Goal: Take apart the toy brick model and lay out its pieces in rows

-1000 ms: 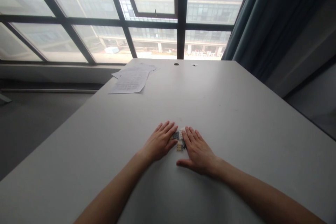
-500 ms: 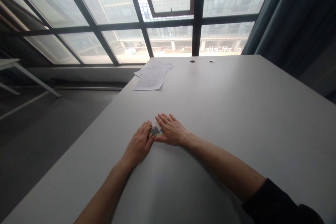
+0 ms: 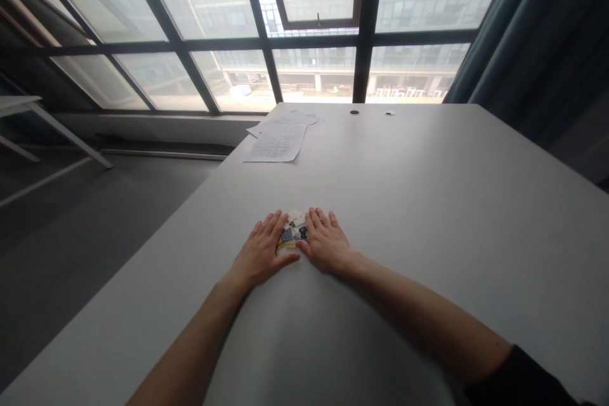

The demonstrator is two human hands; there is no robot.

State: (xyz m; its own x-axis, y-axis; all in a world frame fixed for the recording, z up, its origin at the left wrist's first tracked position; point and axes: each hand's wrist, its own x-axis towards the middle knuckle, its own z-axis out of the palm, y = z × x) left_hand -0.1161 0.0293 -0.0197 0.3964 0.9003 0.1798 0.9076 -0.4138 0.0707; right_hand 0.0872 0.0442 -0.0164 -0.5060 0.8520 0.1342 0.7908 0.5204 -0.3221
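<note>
A small heap of toy bricks, blue, white and tan, lies on the grey table. My left hand rests flat on the table against the heap's left side, fingers stretched out. My right hand lies flat against its right side, fingers also extended. The two hands enclose the heap between them and cover part of it. Neither hand has lifted a brick.
Several printed paper sheets lie at the table's far left corner. Two small round holes sit near the far edge. Large windows stand behind the table, a dark curtain hangs at the right, and the floor drops away on the left.
My view swung left, then settled. Both hands stayed flat around the bricks; the right hand, which half covered the heap a moment ago, has drawn back to its right side.
</note>
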